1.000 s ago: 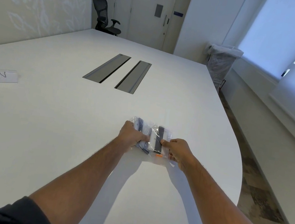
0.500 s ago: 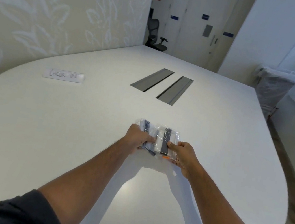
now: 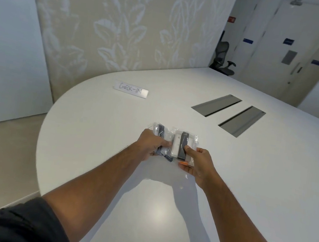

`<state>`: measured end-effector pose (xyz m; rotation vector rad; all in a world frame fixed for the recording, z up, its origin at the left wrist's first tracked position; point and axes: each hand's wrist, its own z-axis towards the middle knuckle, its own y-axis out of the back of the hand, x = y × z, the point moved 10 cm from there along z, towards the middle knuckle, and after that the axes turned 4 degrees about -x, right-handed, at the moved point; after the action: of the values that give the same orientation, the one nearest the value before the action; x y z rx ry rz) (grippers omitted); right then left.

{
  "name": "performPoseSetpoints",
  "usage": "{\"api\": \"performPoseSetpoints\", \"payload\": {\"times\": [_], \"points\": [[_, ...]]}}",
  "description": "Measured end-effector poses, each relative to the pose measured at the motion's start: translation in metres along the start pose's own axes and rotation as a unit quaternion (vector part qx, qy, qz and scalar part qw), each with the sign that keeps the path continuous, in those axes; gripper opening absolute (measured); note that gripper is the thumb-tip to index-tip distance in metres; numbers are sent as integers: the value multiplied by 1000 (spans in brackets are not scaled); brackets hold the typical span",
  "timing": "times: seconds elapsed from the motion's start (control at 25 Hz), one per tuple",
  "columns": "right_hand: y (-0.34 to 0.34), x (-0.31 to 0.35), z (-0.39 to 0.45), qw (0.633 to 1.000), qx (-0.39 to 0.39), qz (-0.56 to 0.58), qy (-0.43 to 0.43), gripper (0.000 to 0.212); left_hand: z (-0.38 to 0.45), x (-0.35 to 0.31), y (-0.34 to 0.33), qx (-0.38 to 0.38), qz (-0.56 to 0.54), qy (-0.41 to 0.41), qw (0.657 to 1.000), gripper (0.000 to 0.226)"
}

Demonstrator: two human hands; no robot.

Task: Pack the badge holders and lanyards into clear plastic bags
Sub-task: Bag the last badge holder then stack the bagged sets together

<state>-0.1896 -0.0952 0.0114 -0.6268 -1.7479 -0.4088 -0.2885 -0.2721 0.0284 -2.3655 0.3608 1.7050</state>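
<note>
Two forearms reach out over the white table (image 3: 268,187). Left hand (image 3: 149,146) clamps one clear bag (image 3: 159,130); its fingertips are hidden. Right hand (image 3: 197,163) pinches a second bag (image 3: 184,142), thumb on top. Contents blurry: dark strap, white piece, orange bit. Beyond, a CHECK-IN sign (image 3: 131,91), lying flat.

Office meeting room — long conference table (image 3: 249,174), office chair (image 3: 224,57).
</note>
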Motion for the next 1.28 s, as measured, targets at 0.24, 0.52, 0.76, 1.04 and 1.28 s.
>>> {"api": "performPoseSetpoints", "payload": {"times": [0.24, 0.52, 0.76, 1.04, 1.28], "points": [[-81, 4, 24, 1000, 0, 7, 12, 48, 43, -13, 69, -4, -14, 3, 1000, 29], [-184, 8, 69, 999, -41, 22, 21, 43, 132, -35, 152, 27, -39, 24, 999, 30], [-252, 10, 111, 996, -83, 29, 22, 43, 211, -47, 205, 48, -24, 47, 997, 21], [-298, 20, 154, 995, -99, 19, 18, 49, 283, -59, 235, 45, -15, 39, 998, 31], [-312, 19, 186, 994, -105, -9, 19, 51, 324, -57, 243, 38, -3, 30, 999, 25]]}}
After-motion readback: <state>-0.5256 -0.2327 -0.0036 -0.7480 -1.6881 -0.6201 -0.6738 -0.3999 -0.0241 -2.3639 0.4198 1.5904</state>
